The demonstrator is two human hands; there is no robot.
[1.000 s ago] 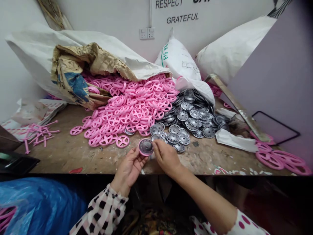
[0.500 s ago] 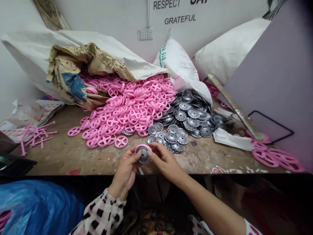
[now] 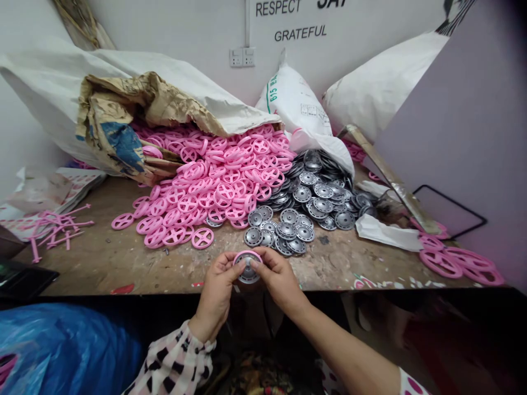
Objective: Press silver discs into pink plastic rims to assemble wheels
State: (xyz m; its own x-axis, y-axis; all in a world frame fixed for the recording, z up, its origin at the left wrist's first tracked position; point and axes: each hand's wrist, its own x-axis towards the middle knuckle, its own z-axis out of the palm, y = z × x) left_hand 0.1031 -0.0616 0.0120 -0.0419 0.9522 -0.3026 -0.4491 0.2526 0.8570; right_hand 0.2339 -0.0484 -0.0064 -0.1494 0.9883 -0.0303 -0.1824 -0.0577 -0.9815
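Observation:
Both my hands pinch one small wheel (image 3: 247,267), a pink ring with a silver hubcap disc set in it, at the front edge of the wooden bench (image 3: 123,263). My left hand (image 3: 217,289) grips its left side and my right hand (image 3: 276,280) its right side, thumbs on top. Behind them lies a heap of pink spoked wheels (image 3: 214,175) spilling from a torn paper sack (image 3: 135,109). A pile of silver hubcap discs (image 3: 313,200) spreads from a white bag (image 3: 296,109).
Loose pink sprue sticks (image 3: 57,227) lie at the far left. Larger pink wheels (image 3: 461,258) sit at the right by a purple panel (image 3: 461,142). A blue plastic bag (image 3: 66,345) hangs below the bench on the left. White sacks lean on the back wall.
My hands have drawn the wheel back from the silver pile toward the bench's front edge and lowered it, with both thumbs now pressing on its top.

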